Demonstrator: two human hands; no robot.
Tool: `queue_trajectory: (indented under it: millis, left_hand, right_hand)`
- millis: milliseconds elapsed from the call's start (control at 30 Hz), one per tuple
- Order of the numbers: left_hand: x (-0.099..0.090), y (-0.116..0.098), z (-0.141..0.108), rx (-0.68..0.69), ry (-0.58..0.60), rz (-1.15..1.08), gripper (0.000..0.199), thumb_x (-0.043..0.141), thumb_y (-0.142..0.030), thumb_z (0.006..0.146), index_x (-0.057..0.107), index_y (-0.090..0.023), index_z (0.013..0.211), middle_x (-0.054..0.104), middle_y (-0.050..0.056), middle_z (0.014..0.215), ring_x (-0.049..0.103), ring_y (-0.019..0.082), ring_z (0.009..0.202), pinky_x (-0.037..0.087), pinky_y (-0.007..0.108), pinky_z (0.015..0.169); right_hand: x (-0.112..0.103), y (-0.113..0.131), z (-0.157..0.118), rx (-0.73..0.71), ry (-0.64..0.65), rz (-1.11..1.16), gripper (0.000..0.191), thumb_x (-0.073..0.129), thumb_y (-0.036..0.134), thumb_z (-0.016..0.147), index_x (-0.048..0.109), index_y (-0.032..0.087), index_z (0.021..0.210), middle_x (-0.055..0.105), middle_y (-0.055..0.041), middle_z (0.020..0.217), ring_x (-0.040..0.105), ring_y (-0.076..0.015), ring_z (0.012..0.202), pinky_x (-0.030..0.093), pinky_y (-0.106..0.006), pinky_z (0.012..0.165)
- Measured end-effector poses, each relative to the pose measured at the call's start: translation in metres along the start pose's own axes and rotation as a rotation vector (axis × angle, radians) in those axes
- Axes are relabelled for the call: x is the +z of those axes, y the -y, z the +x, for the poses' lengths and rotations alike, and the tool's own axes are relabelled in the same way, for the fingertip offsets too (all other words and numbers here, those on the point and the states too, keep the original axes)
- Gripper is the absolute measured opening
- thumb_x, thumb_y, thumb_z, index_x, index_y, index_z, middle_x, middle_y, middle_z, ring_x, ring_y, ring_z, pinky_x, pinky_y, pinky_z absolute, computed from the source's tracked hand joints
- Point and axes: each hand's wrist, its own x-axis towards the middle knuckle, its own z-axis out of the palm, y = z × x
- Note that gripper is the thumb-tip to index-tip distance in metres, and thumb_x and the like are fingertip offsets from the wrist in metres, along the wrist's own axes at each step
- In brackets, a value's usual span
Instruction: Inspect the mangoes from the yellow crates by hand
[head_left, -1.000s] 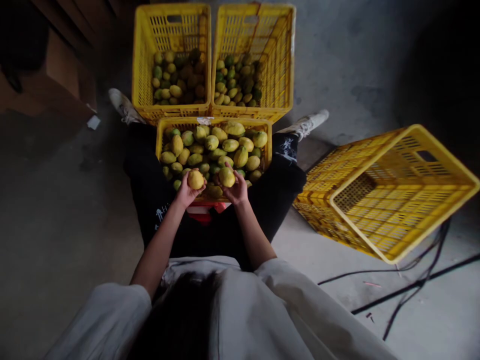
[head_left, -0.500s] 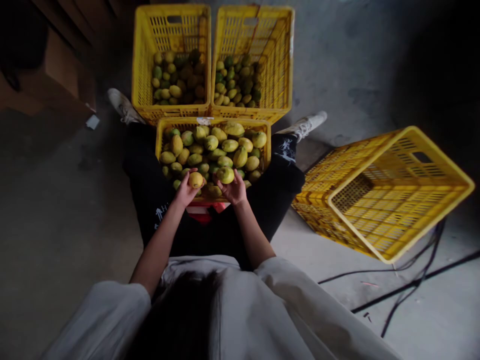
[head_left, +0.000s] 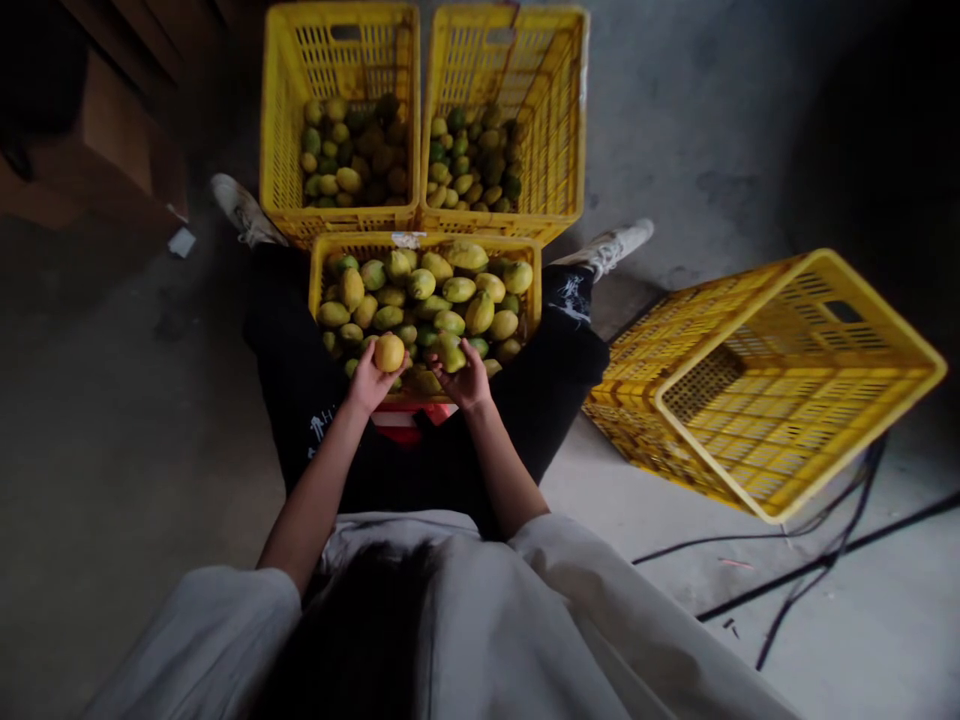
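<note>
My left hand (head_left: 367, 386) is closed round a yellow lemon (head_left: 389, 352), which sits up in the fingers. In my right hand (head_left: 472, 384) is a greener lemon (head_left: 450, 351), gripped between thumb and fingers. Both hands hover side by side over the near edge of a low yellow crate (head_left: 538, 300) between my legs. It is heaped with yellow and green lemons (head_left: 459, 290), some of them hidden under my hands.
Beyond the low crate stand two deeper yellow crates, the left one (head_left: 271, 120) and the right one (head_left: 559, 150), each with lemons at the bottom. A tilted yellow crate (head_left: 810, 400) is at right, near black cables (head_left: 840, 560). Cardboard boxes (head_left: 112, 140) stand at far left.
The greener lemon has turned in my right hand and shows another side. The yellow lemon has also turned a little in my left hand and sits slightly higher.
</note>
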Motion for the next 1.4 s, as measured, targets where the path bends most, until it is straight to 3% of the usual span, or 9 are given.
queue_trajectory:
  millis: [133,300,433,633,767,967,1067,1267,1400]
  left_hand:
    - [0.000,0.002,0.001,-0.009,-0.004,0.036,0.028,0.063,-0.025,0.107,0.070,-0.021,0.134,0.079,0.004,0.096,0.076,0.015,0.079,0.062,0.024,0.075]
    - [-0.002,0.002,0.005,-0.080,-0.011,0.062,0.049,0.054,-0.055,0.112,0.072,-0.015,0.133,0.079,0.011,0.092,0.070,0.016,0.067,0.052,0.022,0.057]
    - [-0.002,0.001,0.005,-0.083,-0.024,0.093,0.048,0.044,-0.051,0.116,0.072,-0.016,0.131,0.074,0.005,0.080,0.065,0.015,0.060,0.047,0.021,0.051]
    - [-0.003,0.002,0.001,0.021,0.005,0.081,0.022,0.068,-0.034,0.108,0.074,-0.021,0.124,0.079,0.006,0.100,0.071,0.013,0.074,0.052,0.019,0.060]
    - [-0.005,0.001,-0.001,0.007,0.034,0.097,0.023,0.058,-0.029,0.110,0.075,-0.018,0.124,0.081,0.010,0.119,0.073,0.014,0.084,0.056,0.021,0.065]
    - [-0.006,-0.002,0.004,-0.041,-0.034,0.026,0.028,0.068,-0.036,0.104,0.075,-0.022,0.127,0.080,0.007,0.103,0.077,0.019,0.087,0.062,0.027,0.073]
    - [-0.006,0.000,0.005,-0.040,-0.050,0.060,0.023,0.075,-0.031,0.099,0.075,-0.020,0.119,0.078,0.005,0.092,0.076,0.017,0.079,0.061,0.024,0.068]
    - [-0.007,0.005,0.004,0.032,-0.005,0.054,0.008,0.075,-0.012,0.094,0.072,-0.018,0.098,0.078,0.002,0.092,0.076,0.013,0.082,0.063,0.023,0.077]
    - [-0.001,0.001,0.002,-0.013,-0.069,0.008,0.010,0.064,-0.023,0.106,0.073,-0.019,0.104,0.077,0.003,0.089,0.075,0.015,0.081,0.064,0.026,0.076]
  right_hand:
    - [-0.004,-0.001,0.009,-0.004,-0.022,0.027,0.029,0.051,0.043,0.109,0.072,0.026,0.120,0.080,-0.0017,0.088,0.074,-0.0177,0.069,0.061,-0.024,0.053]
    - [-0.002,0.000,0.011,-0.063,-0.033,0.046,0.037,0.045,0.051,0.112,0.072,0.028,0.122,0.081,-0.0015,0.092,0.072,-0.0176,0.069,0.057,-0.024,0.050]
    - [0.000,0.003,0.004,-0.090,-0.035,0.041,0.039,0.051,0.062,0.109,0.072,0.029,0.114,0.077,0.0003,0.084,0.072,-0.0165,0.070,0.057,-0.021,0.051]
    - [-0.002,0.005,0.004,-0.105,-0.048,0.046,0.038,0.044,0.052,0.110,0.073,0.027,0.111,0.076,-0.0014,0.081,0.068,-0.0179,0.063,0.050,-0.023,0.043]
    - [-0.007,0.005,0.007,-0.157,-0.070,0.090,0.031,0.056,0.051,0.107,0.073,0.026,0.115,0.079,-0.0019,0.084,0.075,-0.0203,0.075,0.060,-0.026,0.055]
    - [-0.009,0.002,0.004,-0.173,0.058,0.064,0.022,0.066,0.042,0.100,0.072,0.030,0.117,0.081,-0.0015,0.092,0.081,-0.0252,0.092,0.071,-0.043,0.080]
    - [-0.007,0.001,0.003,-0.192,0.019,0.069,0.012,0.066,0.037,0.096,0.071,0.028,0.102,0.081,-0.0015,0.093,0.081,-0.0257,0.101,0.071,-0.049,0.091]
    - [-0.005,-0.001,0.008,-0.186,-0.078,0.064,0.002,0.068,0.029,0.093,0.067,0.028,0.093,0.078,0.0013,0.082,0.082,-0.0237,0.098,0.072,-0.046,0.094]
    - [-0.007,0.000,0.009,-0.157,-0.085,0.083,0.009,0.068,0.031,0.093,0.068,0.026,0.101,0.080,-0.0006,0.086,0.082,-0.0246,0.097,0.072,-0.049,0.095]
